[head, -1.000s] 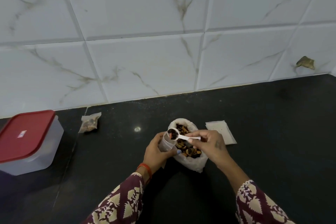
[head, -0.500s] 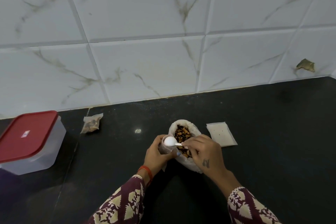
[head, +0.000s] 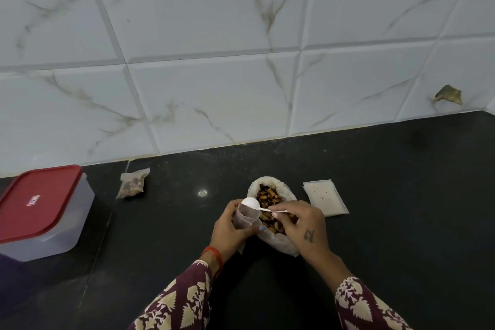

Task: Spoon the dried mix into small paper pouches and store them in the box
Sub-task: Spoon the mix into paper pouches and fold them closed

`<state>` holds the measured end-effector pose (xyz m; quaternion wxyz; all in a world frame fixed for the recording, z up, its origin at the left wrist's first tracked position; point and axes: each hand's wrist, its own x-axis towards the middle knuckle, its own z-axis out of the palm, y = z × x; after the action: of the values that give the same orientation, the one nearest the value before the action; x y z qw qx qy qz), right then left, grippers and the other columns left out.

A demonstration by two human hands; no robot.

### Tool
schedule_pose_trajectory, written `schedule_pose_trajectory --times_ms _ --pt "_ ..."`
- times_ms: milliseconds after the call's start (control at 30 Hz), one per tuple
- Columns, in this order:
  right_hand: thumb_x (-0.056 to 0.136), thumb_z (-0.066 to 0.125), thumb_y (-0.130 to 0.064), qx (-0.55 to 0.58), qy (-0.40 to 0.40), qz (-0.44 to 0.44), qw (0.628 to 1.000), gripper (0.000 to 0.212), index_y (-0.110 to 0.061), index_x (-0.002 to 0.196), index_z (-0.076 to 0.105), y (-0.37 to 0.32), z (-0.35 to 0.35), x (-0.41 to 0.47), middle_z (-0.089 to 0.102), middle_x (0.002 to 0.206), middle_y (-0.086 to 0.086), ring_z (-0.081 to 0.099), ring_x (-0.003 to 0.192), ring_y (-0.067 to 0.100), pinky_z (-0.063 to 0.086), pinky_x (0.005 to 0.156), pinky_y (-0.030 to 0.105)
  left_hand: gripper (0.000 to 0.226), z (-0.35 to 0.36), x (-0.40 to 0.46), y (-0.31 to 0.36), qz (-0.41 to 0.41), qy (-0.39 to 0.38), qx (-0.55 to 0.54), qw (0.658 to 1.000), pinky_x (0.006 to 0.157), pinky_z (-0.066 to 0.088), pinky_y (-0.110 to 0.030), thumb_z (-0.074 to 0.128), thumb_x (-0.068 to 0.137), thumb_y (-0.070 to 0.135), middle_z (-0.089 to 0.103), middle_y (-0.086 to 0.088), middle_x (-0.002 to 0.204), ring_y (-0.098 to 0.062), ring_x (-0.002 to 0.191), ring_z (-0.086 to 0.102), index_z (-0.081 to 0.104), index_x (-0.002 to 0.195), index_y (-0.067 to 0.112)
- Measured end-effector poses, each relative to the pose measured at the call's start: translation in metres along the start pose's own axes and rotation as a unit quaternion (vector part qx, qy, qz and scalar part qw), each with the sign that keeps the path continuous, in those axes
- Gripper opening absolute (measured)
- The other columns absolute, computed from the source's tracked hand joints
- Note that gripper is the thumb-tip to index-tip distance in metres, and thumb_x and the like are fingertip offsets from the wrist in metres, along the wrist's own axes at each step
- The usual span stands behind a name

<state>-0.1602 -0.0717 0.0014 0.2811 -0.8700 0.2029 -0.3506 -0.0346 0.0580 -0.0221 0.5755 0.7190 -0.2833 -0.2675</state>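
My left hand [head: 229,228] grips a small translucent paper pouch [head: 245,218] held upright with its mouth open. My right hand [head: 304,228] pinches the handle of a white plastic spoon [head: 251,203], turned over with its bowl face down on the pouch's mouth. Just behind the hands lies an open white bag of dried mix [head: 270,199], brown and orange pieces showing. A filled pouch [head: 132,182] lies on the black counter to the left. The storage box [head: 77,220] with a red lid [head: 37,201] stands shut at the far left.
A stack of flat unfilled pouches [head: 325,197] lies right of the bag. The black counter [head: 401,195] runs back to a white marble-tiled wall [head: 241,61]. A brown scrap [head: 448,94] sticks to the wall at the right.
The spoon, loaded with mix a second ago, has been tipped over onto the pouch and now shows its white underside. My right hand rotated and moved slightly nearer.
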Motion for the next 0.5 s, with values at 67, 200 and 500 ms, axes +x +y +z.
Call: schedule_pose_trajectory --times_ms 67,200,500 --pt "0.077 0.075 -0.01 0.056 -0.011 0.069 0.996 0.02 -0.026 0.09 0.076 -0.003 -0.003 0.001 0.071 0.089 -0.017 0.063 0.088 -0.006 0.048 0.08 0.01 0.052 0.0 -0.001 0.002 -0.003 0.003 0.005 1.0 0.072 0.047 -0.009 0.084 0.068 0.018 0.063 0.008 0.107 -0.004 0.099 0.06 0.055 0.11 0.03" --pt "0.08 0.073 -0.011 0.189 -0.059 0.236 0.951 0.018 -0.028 0.087 0.074 -0.013 -0.011 0.006 0.072 0.085 -0.011 0.064 0.084 -0.002 0.05 0.07 0.013 0.052 0.0 -0.003 0.006 -0.003 0.004 0.0 1.0 0.07 0.045 -0.005 0.083 0.069 0.016 0.063 0.009 0.107 0.0 0.097 0.058 0.055 0.111 0.027" --pt "0.083 0.069 -0.011 0.342 -0.023 0.476 0.81 0.013 -0.015 0.094 0.073 0.004 -0.021 0.018 0.075 0.08 0.0 0.057 0.07 0.005 0.04 0.062 0.021 0.052 -0.001 -0.006 0.008 0.012 0.007 0.007 1.0 0.074 0.046 -0.006 0.084 0.067 0.019 0.062 0.009 0.11 -0.002 0.102 0.057 0.053 0.107 0.033"
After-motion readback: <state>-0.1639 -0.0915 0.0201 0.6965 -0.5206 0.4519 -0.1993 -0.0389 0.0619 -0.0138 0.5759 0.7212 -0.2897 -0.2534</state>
